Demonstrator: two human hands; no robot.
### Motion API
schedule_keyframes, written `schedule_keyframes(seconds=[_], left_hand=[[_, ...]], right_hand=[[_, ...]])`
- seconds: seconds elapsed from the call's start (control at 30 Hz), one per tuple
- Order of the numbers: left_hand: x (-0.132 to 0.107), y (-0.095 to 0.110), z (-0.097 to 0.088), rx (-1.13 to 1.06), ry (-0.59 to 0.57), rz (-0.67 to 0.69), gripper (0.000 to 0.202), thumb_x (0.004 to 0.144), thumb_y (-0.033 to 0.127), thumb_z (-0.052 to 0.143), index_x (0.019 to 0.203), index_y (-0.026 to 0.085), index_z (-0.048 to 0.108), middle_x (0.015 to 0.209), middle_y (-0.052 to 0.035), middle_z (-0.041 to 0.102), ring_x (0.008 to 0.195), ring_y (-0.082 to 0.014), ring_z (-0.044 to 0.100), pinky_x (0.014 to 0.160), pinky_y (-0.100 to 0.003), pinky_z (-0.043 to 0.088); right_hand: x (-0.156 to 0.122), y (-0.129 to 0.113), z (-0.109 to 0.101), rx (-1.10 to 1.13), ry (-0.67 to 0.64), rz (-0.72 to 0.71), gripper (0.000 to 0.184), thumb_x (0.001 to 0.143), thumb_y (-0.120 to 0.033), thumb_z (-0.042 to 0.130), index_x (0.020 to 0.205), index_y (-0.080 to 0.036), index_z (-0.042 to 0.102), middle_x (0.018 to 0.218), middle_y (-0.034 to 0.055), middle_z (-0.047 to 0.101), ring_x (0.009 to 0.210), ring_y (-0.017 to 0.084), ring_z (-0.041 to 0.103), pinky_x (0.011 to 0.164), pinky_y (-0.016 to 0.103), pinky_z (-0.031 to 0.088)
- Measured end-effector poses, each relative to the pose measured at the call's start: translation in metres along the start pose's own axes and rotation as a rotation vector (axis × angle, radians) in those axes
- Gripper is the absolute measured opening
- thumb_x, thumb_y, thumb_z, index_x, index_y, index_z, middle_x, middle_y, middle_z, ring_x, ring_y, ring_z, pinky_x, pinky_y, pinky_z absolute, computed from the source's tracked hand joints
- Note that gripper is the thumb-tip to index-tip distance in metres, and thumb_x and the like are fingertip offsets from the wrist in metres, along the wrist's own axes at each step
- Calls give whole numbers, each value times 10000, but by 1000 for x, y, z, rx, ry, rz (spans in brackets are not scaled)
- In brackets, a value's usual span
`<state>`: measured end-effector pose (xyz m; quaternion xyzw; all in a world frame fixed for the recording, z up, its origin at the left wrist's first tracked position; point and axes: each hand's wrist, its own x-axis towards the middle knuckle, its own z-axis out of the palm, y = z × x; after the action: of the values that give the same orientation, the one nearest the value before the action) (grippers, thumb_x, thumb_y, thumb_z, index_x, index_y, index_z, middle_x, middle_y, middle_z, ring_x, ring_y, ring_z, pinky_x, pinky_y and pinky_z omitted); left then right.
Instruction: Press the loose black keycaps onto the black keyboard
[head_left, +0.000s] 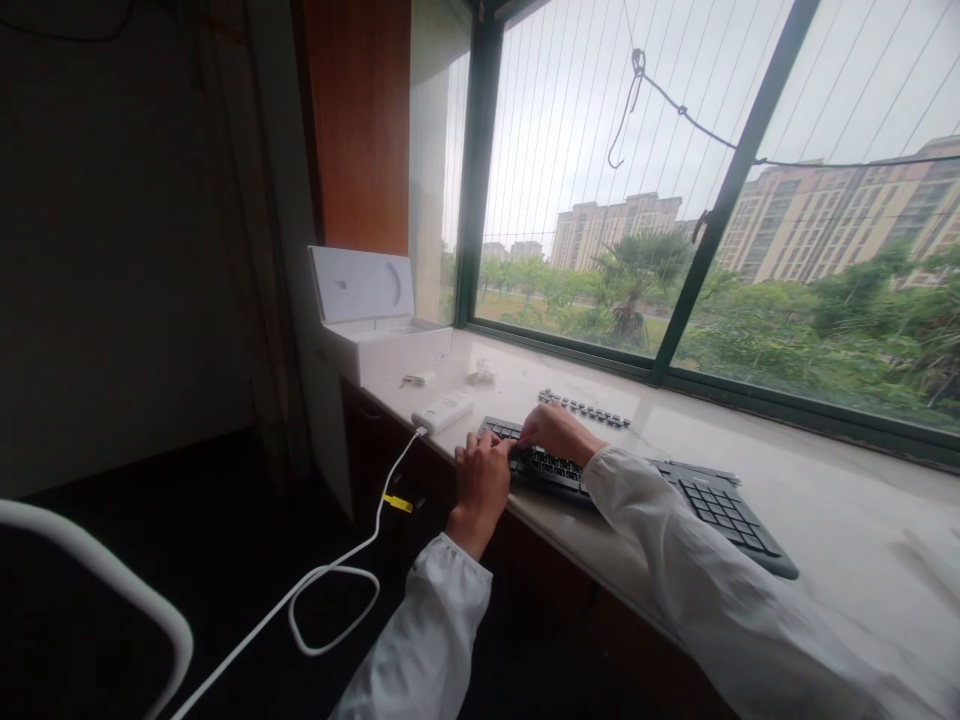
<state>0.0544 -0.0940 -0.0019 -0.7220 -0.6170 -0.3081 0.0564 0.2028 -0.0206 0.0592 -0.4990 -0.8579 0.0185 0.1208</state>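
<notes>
A black keyboard lies along the front edge of the marble-look sill. Its middle part shows bare key sockets, while the number pad on the right has its keys. My left hand is closed over the keyboard's left end, fingers curled at the front edge. Above the same end, my right hand is closed in a pinch, its fingertips close to the left thumb and forefinger. Whatever lies between the right fingertips is too small to make out. Several loose black keycaps stand in rows behind the keyboard. My right forearm hides part of the keyboard.
Left of the keyboard lies a white power strip, its white cable hanging off the edge with a yellow tag. An open white box stands at the far left corner. Behind runs a green-framed window.
</notes>
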Motion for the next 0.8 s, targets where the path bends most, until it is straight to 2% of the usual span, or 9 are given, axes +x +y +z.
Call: schedule_keyframes(seconds=[0.33,0.57,0.8], left_hand=[[2,-2,1,20,-20,35,376,930,228,331,1091,348,649,1028,-79,571,974,-215,462,815,-361,395],[4,-1,0,31,-38,50,363,931,217,330,1038,320,661,1026,-75,568,967,-209,470,787,-339,402],[5,-1,0,36,-39,49,357,934,220,325,1030,306,658,1030,-76,565,968,-203,479,795,-335,400]], right_hand=[[0,-1,2,46,9,-4,123,696,-223,669,753,-194,774,662,33,715,640,133,626,608,199,415],[1,-8,2,-45,-23,-44,161,690,-141,608,734,-161,761,701,74,717,686,150,639,630,204,423],[5,-10,4,-146,-63,-76,148,725,-150,590,751,-167,735,694,50,696,664,136,613,585,205,399]])
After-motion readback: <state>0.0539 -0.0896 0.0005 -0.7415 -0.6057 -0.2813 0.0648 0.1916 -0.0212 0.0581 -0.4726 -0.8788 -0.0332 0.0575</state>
